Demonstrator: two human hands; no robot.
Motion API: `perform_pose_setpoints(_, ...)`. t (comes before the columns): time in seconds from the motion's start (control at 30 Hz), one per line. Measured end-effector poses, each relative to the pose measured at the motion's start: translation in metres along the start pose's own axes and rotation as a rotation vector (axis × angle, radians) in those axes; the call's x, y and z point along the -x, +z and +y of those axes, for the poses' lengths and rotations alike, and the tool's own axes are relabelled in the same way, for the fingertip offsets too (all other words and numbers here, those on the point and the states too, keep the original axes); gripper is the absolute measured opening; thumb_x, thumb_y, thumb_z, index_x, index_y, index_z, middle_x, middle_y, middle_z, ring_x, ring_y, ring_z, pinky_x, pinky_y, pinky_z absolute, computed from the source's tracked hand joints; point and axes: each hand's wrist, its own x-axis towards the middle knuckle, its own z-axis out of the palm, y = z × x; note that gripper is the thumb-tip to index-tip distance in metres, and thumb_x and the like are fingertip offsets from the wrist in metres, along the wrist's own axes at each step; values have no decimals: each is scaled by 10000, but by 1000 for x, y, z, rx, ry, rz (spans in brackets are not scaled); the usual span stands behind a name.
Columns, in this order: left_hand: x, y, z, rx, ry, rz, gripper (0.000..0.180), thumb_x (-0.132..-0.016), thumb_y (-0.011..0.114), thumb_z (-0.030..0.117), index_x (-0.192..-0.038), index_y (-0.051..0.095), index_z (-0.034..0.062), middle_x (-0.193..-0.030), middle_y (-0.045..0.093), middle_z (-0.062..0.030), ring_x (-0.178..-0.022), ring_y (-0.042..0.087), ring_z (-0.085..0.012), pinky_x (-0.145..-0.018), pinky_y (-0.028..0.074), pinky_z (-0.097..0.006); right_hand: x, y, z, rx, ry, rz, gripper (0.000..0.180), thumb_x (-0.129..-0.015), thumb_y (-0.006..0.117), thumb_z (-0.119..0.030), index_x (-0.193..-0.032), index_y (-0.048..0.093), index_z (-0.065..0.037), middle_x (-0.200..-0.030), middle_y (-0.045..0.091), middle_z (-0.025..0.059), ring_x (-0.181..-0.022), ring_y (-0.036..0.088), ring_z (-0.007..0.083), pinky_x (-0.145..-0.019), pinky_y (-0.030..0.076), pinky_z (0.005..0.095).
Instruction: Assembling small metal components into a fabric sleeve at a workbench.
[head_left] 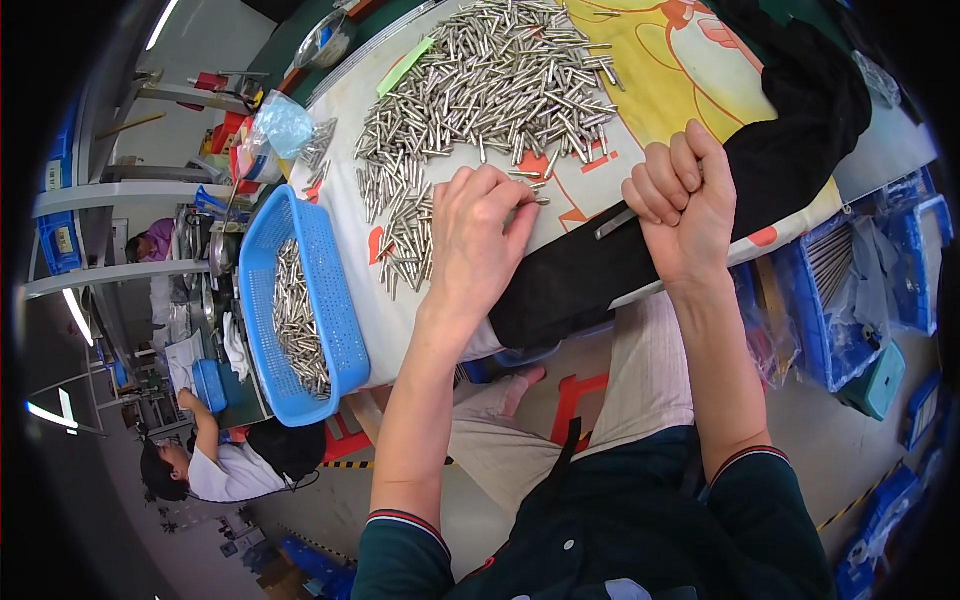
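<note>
Slim silvery metal pins [490, 80] look stiff, slippery (likely light): pinch mid-shank. Beside the pins, left hand [474, 232] curls, hold unclear; right hand [688, 208] clenches flat grey metal bar [613, 224].

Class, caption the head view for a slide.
Left hand beside piled metal pins, right hand gripping a metal strip above black cloth.
</note>
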Motion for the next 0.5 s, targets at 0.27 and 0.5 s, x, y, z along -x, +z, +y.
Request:
perform_pose_setpoints(0.27, 7, -13, 15, 51, 7, -181, 84, -660, 634, 13, -699, 565, 42, -670, 530, -42, -692, 513, -206, -684, 357, -325, 0, -2, 0, 22, -13, -2, 414, -961, 363, -272, -581, 278, -130, -475, 242, -28, -398, 174, 77, -408, 193, 248)
perform_pose_setpoints(0.5, 28, -15, 30, 69, -36, -176, 91, -673, 658, 9, -698, 573, 29, -659, 530, -50, -678, 508, -217, -668, 355, -329, 16, 25, 8, 100, -65, -144, 451, -965, 389, -267, -556, 292, -102, -471, 271, -18, -406, 186, 71, -406, 181, 253)
